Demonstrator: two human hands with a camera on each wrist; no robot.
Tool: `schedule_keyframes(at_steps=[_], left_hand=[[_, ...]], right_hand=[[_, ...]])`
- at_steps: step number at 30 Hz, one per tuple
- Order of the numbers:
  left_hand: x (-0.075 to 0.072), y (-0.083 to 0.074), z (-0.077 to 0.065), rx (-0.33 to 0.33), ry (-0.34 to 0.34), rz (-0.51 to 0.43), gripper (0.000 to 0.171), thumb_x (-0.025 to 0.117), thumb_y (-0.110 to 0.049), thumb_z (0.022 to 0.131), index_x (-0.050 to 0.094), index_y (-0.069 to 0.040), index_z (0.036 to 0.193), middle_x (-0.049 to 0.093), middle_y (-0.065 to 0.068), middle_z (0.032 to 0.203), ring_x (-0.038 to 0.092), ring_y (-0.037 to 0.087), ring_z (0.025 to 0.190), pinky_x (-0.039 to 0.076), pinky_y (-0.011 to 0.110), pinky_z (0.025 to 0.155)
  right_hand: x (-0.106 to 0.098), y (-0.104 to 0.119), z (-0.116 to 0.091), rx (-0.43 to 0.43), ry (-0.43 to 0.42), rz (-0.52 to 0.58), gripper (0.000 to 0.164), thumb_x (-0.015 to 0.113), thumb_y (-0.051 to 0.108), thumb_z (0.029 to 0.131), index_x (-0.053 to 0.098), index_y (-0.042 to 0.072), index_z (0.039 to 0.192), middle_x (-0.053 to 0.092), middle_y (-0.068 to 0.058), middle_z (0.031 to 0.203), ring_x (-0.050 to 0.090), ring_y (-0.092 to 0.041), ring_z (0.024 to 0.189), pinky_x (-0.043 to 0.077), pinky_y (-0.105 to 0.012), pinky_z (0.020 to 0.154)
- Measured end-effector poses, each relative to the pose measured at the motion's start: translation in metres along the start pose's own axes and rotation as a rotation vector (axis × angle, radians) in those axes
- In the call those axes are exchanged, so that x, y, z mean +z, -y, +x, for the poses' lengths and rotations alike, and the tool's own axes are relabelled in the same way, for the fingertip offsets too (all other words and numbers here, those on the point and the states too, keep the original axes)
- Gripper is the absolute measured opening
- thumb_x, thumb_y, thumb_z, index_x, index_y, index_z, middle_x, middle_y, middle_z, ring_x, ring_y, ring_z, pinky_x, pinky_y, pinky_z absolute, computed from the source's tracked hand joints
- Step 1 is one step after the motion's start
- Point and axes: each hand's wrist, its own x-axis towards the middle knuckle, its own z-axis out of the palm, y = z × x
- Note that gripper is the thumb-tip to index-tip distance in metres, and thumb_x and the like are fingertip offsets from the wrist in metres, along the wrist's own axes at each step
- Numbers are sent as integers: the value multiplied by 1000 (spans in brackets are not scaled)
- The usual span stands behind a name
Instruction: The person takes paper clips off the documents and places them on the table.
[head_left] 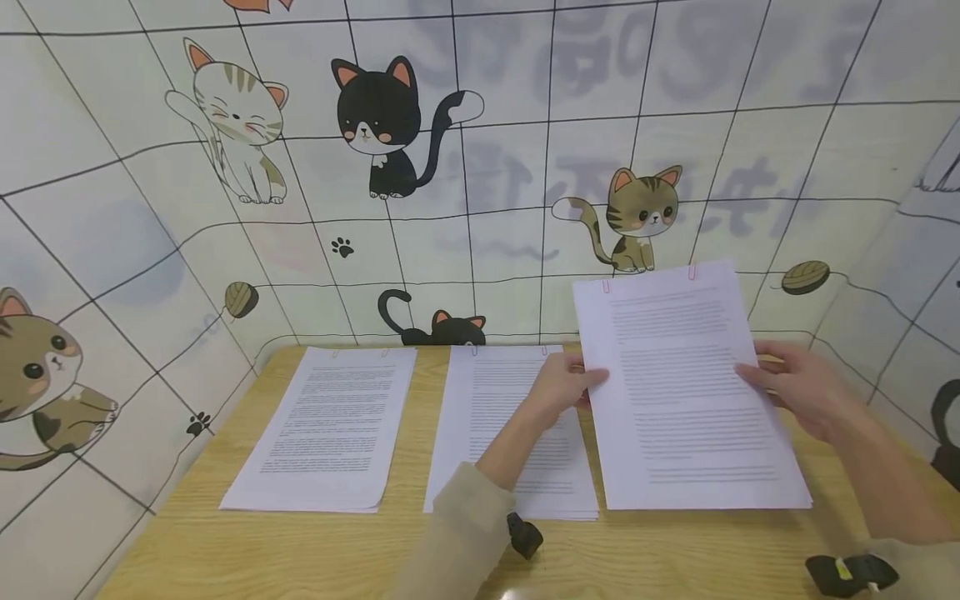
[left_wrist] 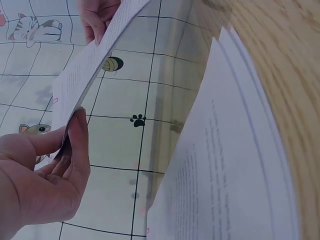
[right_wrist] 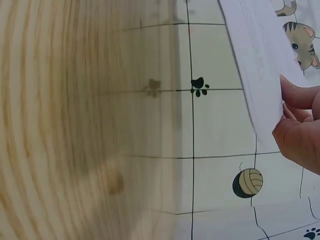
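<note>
Both hands hold a stack of printed paper [head_left: 690,400] tilted up above the right part of the table, its text facing the head camera. Two pink paper clips [head_left: 692,272] sit on its top edge. My left hand [head_left: 558,387] pinches the left edge, thumb in front and fingers behind. On the opposite edge, my right hand [head_left: 802,383] grips with its thumb on the front. In the left wrist view the sheets [left_wrist: 85,75] appear nearly edge-on. Just under the left forearm lies a second clipped stack [head_left: 487,433], partly covered by that arm.
A third clipped stack [head_left: 322,433] lies at the left of the wooden table [head_left: 300,554]. Behind the table hangs a white grid-patterned backdrop [head_left: 510,175] with cartoon cats, close to the table's back edge. Each wrist wears a dark strap-on camera [head_left: 851,575].
</note>
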Motion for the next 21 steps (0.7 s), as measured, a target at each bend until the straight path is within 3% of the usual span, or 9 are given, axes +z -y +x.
schedule_keyframes(at_steps=[9, 16, 21], left_hand=[[-26, -11, -15, 75, 10, 61, 23, 65, -13, 100, 69, 2, 117, 75, 7, 91, 71, 17, 71, 59, 31, 65], [-47, -17, -27, 97, 2, 48, 20, 66, -8, 98, 70, 1, 115, 75, 10, 92, 68, 15, 68, 56, 28, 61], [-64, -24, -38, 98, -7, 48, 22, 66, -8, 98, 69, 2, 117, 75, 12, 95, 68, 15, 71, 55, 26, 60]], right_hand=[[13, 19, -3, -65, 24, 39, 57, 57, 20, 105, 34, -12, 146, 60, -22, 124, 64, -8, 89, 56, -27, 75], [24, 35, -7, -104, 66, 76, 59, 61, 24, 103, 36, -8, 146, 65, -4, 114, 66, -12, 91, 55, -25, 77], [31, 48, -11, -153, 87, 91, 58, 63, 24, 102, 39, -7, 145, 68, -1, 112, 68, -14, 92, 55, -26, 78]])
